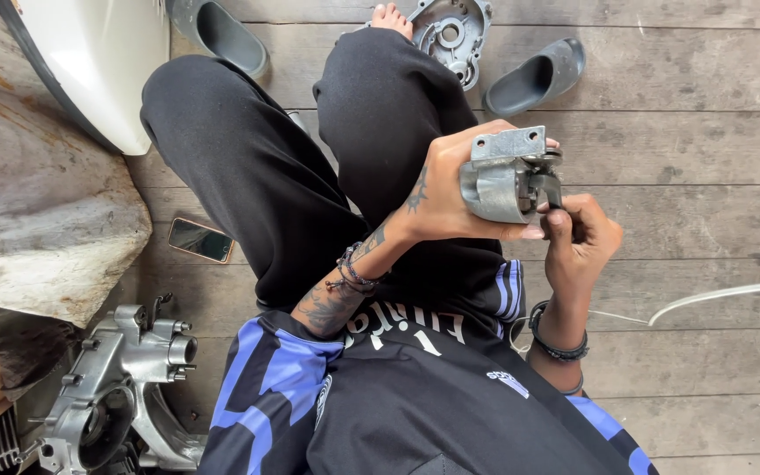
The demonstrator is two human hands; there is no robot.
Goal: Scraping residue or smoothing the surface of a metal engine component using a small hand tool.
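I sit on a wooden plank floor with my legs in black trousers stretched ahead. My left hand (442, 189) grips a grey metal engine part (501, 176), a short cylinder with a flat bracket on top, held above my lap. My right hand (582, 237) is at the part's right end, fingers pinched on a small dark piece (552, 186) attached there. Whether that piece is loose or fixed to the part cannot be made out.
A grey engine casing (120, 378) lies at the lower left beside a big rock (37, 211). Another metal cover (450, 33) lies by my foot. Two grey sandals (538, 77) (222, 33), a phone (200, 239), a white curved panel (90, 62) and a white cable (723, 295) surround me.
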